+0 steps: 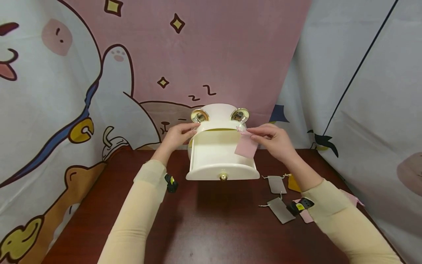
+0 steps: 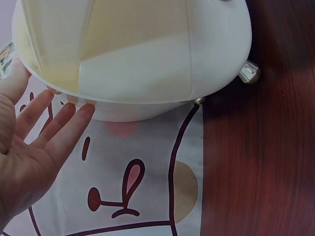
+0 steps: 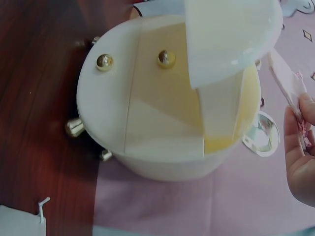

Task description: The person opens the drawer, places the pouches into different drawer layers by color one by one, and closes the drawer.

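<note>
A white storage box (image 1: pixel 218 113) with gold, eye-like rounds stands on the table, its top drawer (image 1: pixel 214 146) pulled far out. My left hand (image 1: pixel 176 139) touches the box's left side; the left wrist view shows its fingers (image 2: pixel 69 130) fairly straight, fingertips at the box's edge. Between thumb and fingers, my right hand (image 1: pixel 275 141) pinches a pink drawstring pouch (image 1: pixel 246 146) near its gathered top. The pouch hangs over the right part of the drawer in the head view. From the right wrist, the pouch (image 3: pixel 285 76) appears thin and flat, beside the box.
Right of the box lie two grey drawstring pouches (image 1: pixel 276 184), a yellow one (image 1: pixel 293 184) and pink ones (image 1: pixel 306 216) partly hidden under my right forearm. A printed cloth (image 1: pixel 237 55) hangs close behind the box. The table (image 1: pixel 211 234) is dark red wood.
</note>
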`<state>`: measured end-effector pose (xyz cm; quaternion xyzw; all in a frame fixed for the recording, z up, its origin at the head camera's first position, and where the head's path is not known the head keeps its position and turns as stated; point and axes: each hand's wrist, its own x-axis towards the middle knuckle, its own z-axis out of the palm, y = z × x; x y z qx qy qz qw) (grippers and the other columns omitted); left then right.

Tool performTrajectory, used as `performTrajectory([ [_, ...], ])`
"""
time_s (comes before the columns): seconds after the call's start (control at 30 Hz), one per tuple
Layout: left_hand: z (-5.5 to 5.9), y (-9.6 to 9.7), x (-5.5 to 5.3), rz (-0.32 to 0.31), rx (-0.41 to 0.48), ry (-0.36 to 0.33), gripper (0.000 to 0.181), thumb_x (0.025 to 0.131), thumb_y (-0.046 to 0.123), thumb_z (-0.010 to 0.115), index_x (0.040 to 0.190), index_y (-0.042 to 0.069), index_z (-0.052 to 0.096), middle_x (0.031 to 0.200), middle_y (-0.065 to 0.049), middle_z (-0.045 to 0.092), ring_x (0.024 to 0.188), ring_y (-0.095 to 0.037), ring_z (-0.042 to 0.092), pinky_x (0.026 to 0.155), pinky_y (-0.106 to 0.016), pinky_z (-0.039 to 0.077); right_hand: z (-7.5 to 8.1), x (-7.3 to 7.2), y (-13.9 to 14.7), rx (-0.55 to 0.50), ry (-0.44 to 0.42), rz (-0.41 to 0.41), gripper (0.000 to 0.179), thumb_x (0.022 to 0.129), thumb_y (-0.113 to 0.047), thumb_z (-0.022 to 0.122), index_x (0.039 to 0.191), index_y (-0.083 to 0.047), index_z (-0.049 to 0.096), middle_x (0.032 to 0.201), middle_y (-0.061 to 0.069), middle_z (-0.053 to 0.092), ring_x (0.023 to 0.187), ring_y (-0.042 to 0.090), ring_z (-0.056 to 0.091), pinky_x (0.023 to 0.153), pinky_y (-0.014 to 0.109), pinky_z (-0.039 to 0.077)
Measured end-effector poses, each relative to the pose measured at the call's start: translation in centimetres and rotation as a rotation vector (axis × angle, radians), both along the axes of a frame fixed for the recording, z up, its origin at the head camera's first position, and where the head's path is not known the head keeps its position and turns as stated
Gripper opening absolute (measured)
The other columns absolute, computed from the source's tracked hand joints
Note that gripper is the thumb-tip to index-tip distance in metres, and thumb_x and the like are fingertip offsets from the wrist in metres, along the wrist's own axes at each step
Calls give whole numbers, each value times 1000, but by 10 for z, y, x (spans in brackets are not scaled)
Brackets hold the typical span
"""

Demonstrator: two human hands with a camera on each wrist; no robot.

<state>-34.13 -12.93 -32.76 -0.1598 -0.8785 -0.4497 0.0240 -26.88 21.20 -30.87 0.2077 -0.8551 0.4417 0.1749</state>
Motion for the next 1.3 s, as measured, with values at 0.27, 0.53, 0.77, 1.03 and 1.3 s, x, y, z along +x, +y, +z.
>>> performTrajectory([
  [0.27, 0, 0, 0, -7, -1, 9, 38, 99, 32, 64, 136, 26, 63, 140, -4, 57, 119, -22, 58, 92, -39, 55, 5, -7, -30, 24, 35, 59, 23, 88, -9, 76, 111, -10, 78, 101, 6, 68, 86, 15, 52, 67, 18, 45],
  [0.53, -1, -1, -1, -1, -10, 13, 38, 98, 32, 65, 135, 26, 64, 138, -4, 58, 118, -22, 58, 93, -40, 54, 6, -10, -55, 54, 60, 106, 21, 88, -5, 75, 109, -9, 79, 97, 5, 66, 83, 16, 54, 67, 18, 47],
  [0.77, -3, 0, -2, -13, 19, 17, 37, 99, 28, 64, 135, 23, 65, 137, -6, 59, 111, -21, 63, 85, -36, 58, 6, -14, -71, 73, 90, 155, 19, 88, -4, 76, 106, -9, 80, 94, 4, 70, 80, 15, 56, 65, 20, 46],
  [1.03, -2, 0, -2, -15, 30, 3, 37, 98, 28, 65, 135, 22, 65, 137, -6, 59, 111, -23, 63, 84, -37, 58, 4, -18, -82, 47, 116, 216, 18, 86, -2, 76, 104, -7, 80, 90, 5, 70, 77, 16, 55, 62, 22, 45],
  [1.3, -2, 0, -2, -23, 33, 13, 37, 98, 26, 65, 135, 21, 65, 135, -7, 60, 109, -23, 63, 84, -38, 58, 8, -17, -84, 93, 113, 206, 21, 90, -5, 73, 111, -7, 78, 104, 6, 73, 95, 20, 62, 76, 32, 51],
])
